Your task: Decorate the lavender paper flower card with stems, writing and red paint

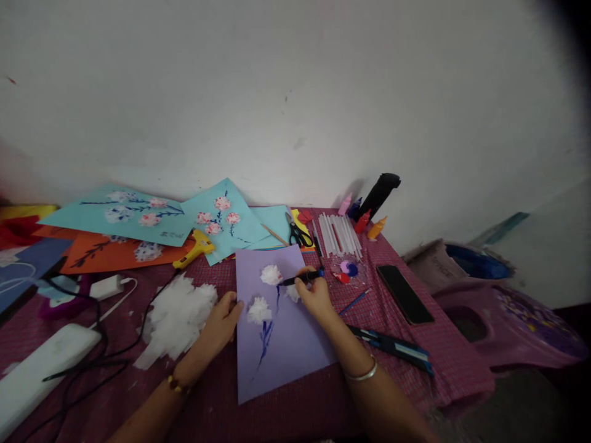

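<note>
A lilac paper sheet (286, 344) lies in front of me on the red checked cloth, with white fluffy flowers (259, 309) and dark blue painted stems on it. My right hand (315, 295) is closed round a black paintbrush (300, 279) whose tip points left at the stem between the flowers. My left hand (224, 320) rests with curled fingers on the sheet's left edge, pressing it down. Just left of that hand is a heap of white tissue (178, 317).
Finished flower sheets in light blue (124, 215) and orange lie at the back left, next to a yellow glue gun (196, 249). Scissors (298, 234), white sticks (339, 234), paint bottles, a paint palette (346, 271), a phone (405, 293) and a cutter (392, 346) lie to the right.
</note>
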{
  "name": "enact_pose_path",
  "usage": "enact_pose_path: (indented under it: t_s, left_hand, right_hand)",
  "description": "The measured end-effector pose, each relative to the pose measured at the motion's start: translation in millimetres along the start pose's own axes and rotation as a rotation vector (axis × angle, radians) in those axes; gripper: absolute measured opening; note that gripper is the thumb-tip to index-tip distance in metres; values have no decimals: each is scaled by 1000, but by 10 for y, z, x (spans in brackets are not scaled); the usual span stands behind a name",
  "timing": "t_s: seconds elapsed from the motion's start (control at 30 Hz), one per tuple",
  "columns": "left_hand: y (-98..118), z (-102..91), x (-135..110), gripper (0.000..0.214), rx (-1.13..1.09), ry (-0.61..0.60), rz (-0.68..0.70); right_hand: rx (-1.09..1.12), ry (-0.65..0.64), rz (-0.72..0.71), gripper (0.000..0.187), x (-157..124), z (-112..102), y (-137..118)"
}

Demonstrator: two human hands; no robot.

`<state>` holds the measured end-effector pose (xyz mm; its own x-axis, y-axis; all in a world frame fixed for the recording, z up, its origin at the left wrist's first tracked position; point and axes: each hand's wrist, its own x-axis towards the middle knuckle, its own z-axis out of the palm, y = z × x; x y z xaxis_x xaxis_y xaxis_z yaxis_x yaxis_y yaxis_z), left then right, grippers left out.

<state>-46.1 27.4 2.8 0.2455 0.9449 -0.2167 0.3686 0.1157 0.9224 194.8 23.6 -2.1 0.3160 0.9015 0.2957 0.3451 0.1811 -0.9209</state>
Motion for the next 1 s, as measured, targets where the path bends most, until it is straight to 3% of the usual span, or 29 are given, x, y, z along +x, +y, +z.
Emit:
enact_pose_path:
  t_s: [0.57, 1.0]
  left_hand:
    - [21, -21, -11, 29, -18, -27, 2]
    - [9, -41, -14, 26, -24, -20, 10]
  right_hand:
    - [-77, 8, -24, 10, 27, 68, 49]
    - [-13, 72, -15, 7, 11, -81, 27]
